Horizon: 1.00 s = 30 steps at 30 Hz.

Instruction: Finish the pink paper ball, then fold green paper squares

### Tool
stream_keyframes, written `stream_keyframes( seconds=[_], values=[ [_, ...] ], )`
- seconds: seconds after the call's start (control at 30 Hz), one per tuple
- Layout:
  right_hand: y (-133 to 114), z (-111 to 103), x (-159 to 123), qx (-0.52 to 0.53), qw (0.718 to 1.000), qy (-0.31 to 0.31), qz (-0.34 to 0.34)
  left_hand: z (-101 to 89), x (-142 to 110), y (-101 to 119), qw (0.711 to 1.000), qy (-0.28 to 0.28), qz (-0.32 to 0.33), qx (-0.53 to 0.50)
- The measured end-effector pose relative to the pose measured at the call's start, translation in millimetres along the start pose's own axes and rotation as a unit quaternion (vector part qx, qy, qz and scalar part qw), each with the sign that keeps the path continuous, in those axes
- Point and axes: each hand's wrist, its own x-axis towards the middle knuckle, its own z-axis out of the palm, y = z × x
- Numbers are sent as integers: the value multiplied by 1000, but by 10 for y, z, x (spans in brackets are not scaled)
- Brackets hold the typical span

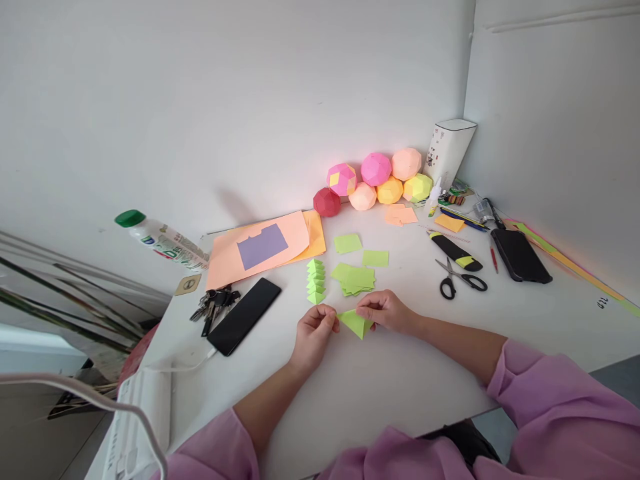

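Observation:
A folded piece of light green paper (pixel 358 325) is held between my two hands just above the white table. My left hand (pixel 316 331) pinches its left corner. On the right side, my right hand (pixel 386 311) grips it between thumb and fingers. Beyond my hands lies a loose pile of green paper slips (pixel 356 280), with two more green slips, one of them a green slip (pixel 375 258) lying apart. A row of folded green paper pieces (pixel 315 281) stands nested together beyond my left hand.
Several faceted paper balls (pixel 376 169) rest against the wall. Scissors (pixel 454 277), a utility knife (pixel 455 251) and a black case (pixel 521 256) lie to the right. Leftward are a phone (pixel 245 316), keys (pixel 215 305), peach paper sheets (pixel 225 257) and a white bottle (pixel 165 241).

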Motion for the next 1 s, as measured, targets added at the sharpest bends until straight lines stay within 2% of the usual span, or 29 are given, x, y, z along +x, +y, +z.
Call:
stream_keyframes(
  seconds=[0.07, 0.17, 0.3, 0.43, 0.63, 0.83, 1.0],
  values=[
    [-10, 1, -3, -1, 1000, -1, -1, -3, 3, -2, 1000, -13, -1, -9],
    [-27, 15, -13, -26, 1000, -11, -1, 6, -4, 0, 998, -68, -3, 17],
    [-32, 45, -29, -128, 991, -28, -27, 31, -23, 14, 992, -106, -8, 67],
    [-5, 64, -29, -196, 977, -21, -77, 53, -30, 43, 990, -110, 2, 93],
    [-5, 89, -26, -194, 978, -30, -76, 86, -42, 95, 985, -118, -3, 124],
    [-74, 99, -45, -142, 988, 1, -54, 68, -28, 62, 991, -91, -21, 99],
    [-94, 77, -65, -92, 996, 22, -1, 52, -12, 29, 996, -58, -46, 53]
  ],
)
